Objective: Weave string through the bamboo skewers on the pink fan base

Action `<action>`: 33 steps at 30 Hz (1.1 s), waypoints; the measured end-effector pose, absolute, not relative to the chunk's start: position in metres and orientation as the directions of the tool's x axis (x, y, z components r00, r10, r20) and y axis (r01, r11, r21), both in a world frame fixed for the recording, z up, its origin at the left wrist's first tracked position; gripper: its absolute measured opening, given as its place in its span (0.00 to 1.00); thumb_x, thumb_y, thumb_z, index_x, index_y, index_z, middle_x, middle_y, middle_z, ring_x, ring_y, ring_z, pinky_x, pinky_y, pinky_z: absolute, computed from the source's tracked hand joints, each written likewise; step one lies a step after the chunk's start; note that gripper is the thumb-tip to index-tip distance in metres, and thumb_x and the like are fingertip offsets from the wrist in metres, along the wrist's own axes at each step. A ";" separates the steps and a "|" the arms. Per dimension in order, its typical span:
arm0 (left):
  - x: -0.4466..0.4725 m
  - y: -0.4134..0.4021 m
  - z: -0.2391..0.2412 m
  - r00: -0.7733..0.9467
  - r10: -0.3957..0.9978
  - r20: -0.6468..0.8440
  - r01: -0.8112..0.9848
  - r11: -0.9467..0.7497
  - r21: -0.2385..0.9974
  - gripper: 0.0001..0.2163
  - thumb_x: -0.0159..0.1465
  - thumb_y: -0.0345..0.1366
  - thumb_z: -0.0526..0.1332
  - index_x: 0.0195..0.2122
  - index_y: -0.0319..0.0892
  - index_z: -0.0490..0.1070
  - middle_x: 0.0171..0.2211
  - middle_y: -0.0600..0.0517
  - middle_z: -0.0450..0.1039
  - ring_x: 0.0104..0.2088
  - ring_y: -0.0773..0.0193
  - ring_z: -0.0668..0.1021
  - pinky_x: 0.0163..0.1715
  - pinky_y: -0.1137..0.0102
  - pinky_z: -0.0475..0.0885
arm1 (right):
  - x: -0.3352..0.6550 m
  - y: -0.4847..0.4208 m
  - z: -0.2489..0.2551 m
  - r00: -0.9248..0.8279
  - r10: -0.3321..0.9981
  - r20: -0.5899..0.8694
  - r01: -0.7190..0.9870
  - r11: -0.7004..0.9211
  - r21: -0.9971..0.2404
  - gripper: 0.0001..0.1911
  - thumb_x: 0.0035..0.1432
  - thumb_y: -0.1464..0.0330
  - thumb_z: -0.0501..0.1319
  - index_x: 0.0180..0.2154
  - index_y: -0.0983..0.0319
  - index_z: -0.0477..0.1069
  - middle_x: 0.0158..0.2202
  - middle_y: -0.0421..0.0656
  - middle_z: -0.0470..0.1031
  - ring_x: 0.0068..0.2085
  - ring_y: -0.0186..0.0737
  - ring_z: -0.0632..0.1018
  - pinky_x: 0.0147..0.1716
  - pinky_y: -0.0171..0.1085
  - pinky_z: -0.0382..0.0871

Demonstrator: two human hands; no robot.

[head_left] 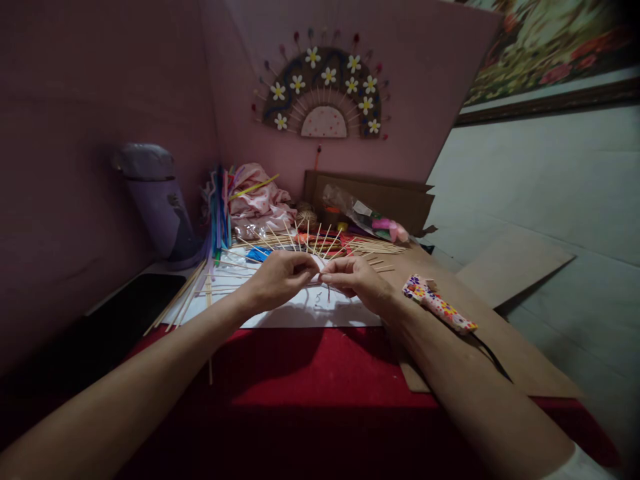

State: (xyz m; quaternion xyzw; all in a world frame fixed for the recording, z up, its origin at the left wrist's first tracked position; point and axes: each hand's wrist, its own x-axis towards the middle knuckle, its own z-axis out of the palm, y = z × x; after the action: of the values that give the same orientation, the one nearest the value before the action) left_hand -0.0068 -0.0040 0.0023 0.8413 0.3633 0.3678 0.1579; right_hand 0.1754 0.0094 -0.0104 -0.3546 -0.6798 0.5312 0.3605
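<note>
Thin wooden sticks spread out as a half-circle fan in front of me, above a white sheet. At the lower middle of the fan, my left hand is closed in a pinch, thumb and fingers together. My right hand pinches right beside it, the fingertips almost touching. Both hands hold the fan near its base, which the fingers largely hide. A short dark strand hangs below the right fingers. Under it, the sheet carries a handwritten 5.
A flowered glue gun with a black cord lies on cardboard at right. Left are loose sticks, a dark flat panel and a purple tumbler. Pink cloth is behind; a flowered fan decoration hangs above.
</note>
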 end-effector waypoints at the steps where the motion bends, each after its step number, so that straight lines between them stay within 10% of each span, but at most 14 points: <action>1: -0.007 -0.004 0.003 0.463 0.749 0.473 0.492 -0.662 0.566 0.10 0.58 0.31 0.54 0.25 0.36 0.73 0.19 0.54 0.66 0.21 0.72 0.65 0.21 0.76 0.59 | 0.175 0.009 -0.010 -0.477 0.869 0.134 0.103 0.207 -0.973 0.09 0.44 0.65 0.64 0.24 0.64 0.70 0.15 0.32 0.58 0.17 0.24 0.54 0.16 0.31 0.42; 20: -0.005 0.002 0.000 0.419 0.862 0.284 0.420 -0.462 0.781 0.08 0.52 0.35 0.59 0.21 0.35 0.70 0.18 0.55 0.64 0.20 0.74 0.64 0.18 0.77 0.56 | 0.171 0.007 -0.011 -0.450 0.875 0.180 0.158 0.276 -0.948 0.08 0.41 0.69 0.63 0.27 0.66 0.70 0.20 0.35 0.66 0.20 0.26 0.63 0.20 0.30 0.53; 33: -0.006 0.000 -0.006 0.405 0.727 0.554 0.700 -0.637 0.323 0.07 0.55 0.31 0.57 0.25 0.38 0.74 0.17 0.55 0.67 0.19 0.72 0.65 0.21 0.75 0.56 | 0.171 0.009 -0.010 -0.415 0.888 0.197 0.181 0.293 -0.939 0.11 0.48 0.63 0.62 0.25 0.64 0.65 0.15 0.33 0.63 0.16 0.24 0.58 0.15 0.29 0.47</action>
State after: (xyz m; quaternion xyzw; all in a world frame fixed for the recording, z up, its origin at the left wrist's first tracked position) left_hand -0.0056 -0.0001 -0.0057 0.8380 0.4258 0.3406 0.0199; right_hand 0.1714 0.0089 -0.0103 -0.3790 -0.7055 0.4580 0.3857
